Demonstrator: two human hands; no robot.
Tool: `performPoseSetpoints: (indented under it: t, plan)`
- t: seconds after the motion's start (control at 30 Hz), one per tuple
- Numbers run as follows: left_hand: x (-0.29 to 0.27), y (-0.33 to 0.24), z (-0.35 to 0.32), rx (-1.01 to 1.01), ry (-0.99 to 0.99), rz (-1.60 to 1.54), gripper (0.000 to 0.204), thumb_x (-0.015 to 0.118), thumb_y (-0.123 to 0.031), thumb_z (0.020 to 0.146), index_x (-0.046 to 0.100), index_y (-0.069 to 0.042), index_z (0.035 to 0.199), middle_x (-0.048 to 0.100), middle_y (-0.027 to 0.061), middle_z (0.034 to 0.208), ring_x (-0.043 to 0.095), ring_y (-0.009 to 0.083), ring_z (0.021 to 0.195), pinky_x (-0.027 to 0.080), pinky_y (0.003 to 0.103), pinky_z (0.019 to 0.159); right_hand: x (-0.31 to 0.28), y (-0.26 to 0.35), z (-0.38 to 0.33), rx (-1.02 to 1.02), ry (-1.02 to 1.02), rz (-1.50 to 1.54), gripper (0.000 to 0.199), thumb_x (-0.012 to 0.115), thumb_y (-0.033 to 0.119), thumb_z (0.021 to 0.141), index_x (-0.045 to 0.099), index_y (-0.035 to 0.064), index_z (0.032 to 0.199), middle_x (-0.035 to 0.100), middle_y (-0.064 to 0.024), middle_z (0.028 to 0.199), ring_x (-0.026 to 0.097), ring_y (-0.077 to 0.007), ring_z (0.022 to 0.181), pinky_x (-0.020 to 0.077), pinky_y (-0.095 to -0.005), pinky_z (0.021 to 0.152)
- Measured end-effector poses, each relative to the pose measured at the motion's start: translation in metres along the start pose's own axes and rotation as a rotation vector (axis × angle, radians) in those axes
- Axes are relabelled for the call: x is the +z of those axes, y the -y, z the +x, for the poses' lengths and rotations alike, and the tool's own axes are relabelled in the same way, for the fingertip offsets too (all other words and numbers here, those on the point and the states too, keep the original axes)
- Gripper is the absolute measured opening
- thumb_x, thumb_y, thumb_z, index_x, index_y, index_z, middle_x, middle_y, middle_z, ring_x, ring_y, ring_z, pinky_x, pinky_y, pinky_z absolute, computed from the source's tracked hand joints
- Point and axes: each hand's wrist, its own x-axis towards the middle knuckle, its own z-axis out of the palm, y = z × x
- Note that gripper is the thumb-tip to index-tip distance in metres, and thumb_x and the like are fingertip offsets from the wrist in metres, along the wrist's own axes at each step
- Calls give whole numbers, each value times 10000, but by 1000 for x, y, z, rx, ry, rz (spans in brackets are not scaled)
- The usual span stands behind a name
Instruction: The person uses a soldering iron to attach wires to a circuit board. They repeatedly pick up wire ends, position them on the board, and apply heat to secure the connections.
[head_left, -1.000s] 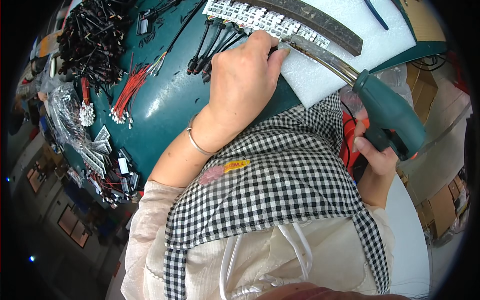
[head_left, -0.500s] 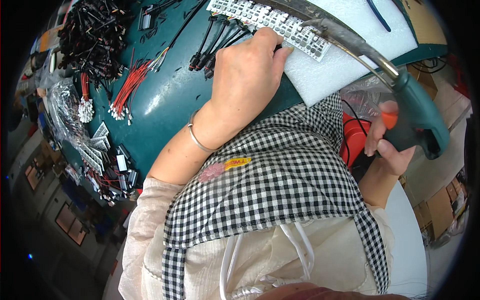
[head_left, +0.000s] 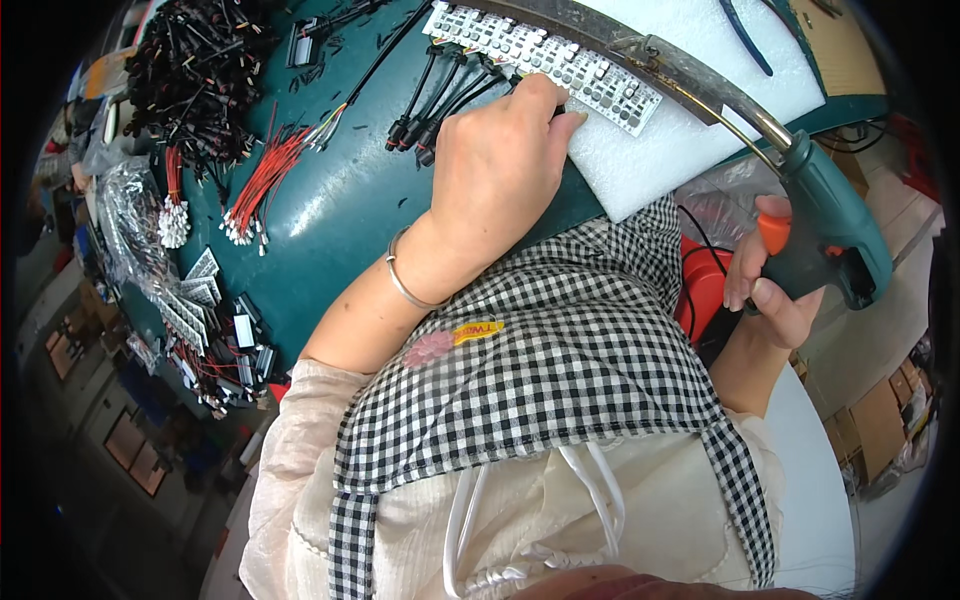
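Note:
My left hand (head_left: 500, 160) is closed in a pinch at the near edge of a white circuit board strip (head_left: 545, 62). A dark piece of what looks like a black cable shows between finger and thumb, mostly hidden. Several black cables with connectors (head_left: 425, 125) run from the board's edge, left of this hand. My right hand (head_left: 775, 285) grips a teal soldering gun (head_left: 835, 215) with an orange trigger. Its metal rod and thin tube point up-left toward the board. A dark curved metal bar (head_left: 600, 35) passes over the board and hides part of it and the gun's tip.
White foam sheet (head_left: 640, 175) lies under the board on a green tabletop (head_left: 330, 225). At left are a heap of black cables (head_left: 195, 75), red wire bundles (head_left: 270, 180), small boards (head_left: 190, 310) and clear plastic bags (head_left: 130, 220). A blue-handled tool (head_left: 748, 40) rests on the foam.
The whole view has shifted slightly. The soldering gun is tilted a little differently in my right hand. My left hand keeps its pinch at the board's edge.

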Motion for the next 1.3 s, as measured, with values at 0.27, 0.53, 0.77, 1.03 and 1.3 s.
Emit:
performPoseSetpoints:
  t: [0.27, 0.53, 0.77, 1.03, 1.3]
  plan:
    - [-19, 24, -12, 66, 13, 16, 207, 776, -124, 749, 631, -42, 874, 654, 91, 683, 627, 213, 539, 487, 293, 486, 10, 2, 0, 28, -51, 107, 684, 707, 62, 720, 371, -186, 1262, 535, -132, 673, 509, -159, 458, 433, -237, 416]
    - [-40, 50, -23, 271, -70, 188, 225, 771, -102, 677, 667, -94, 876, 641, 21, 737, 615, 189, 652, 491, 304, 519, 13, 3, 5, 52, 110, 22, 713, 697, 83, 781, 303, -133, 1335, 493, -88, 667, 496, -154, 500, 473, -262, 454]
    - [-57, 41, -20, 138, -42, 53, 258, 809, -194, 659, 687, -86, 859, 657, 34, 768, 622, 216, 687, 505, 326, 567, 26, 18, 11, -127, -82, -406, 627, 637, -29, 763, 357, -141, 1312, 594, -229, 950, 543, -138, 566, 488, -241, 484]
    - [-66, 102, 59, 97, -244, 442, 76, 684, -113, 798, 670, -58, 849, 667, 85, 824, 621, 248, 761, 491, 327, 692, 47, 2, 38, -284, -13, -357, 608, 614, -92, 737, 387, -111, 1301, 512, -294, 1250, 557, -129, 629, 523, -238, 495]
    - [-65, 76, 64, 17, -219, 24, 139, 671, -123, 837, 606, -12, 890, 660, 122, 777, 629, 247, 676, 496, 366, 611, 53, 6, 37, -180, -112, -244, 669, 664, -59, 738, 354, -93, 1330, 520, -305, 1264, 577, -134, 588, 492, -240, 523]
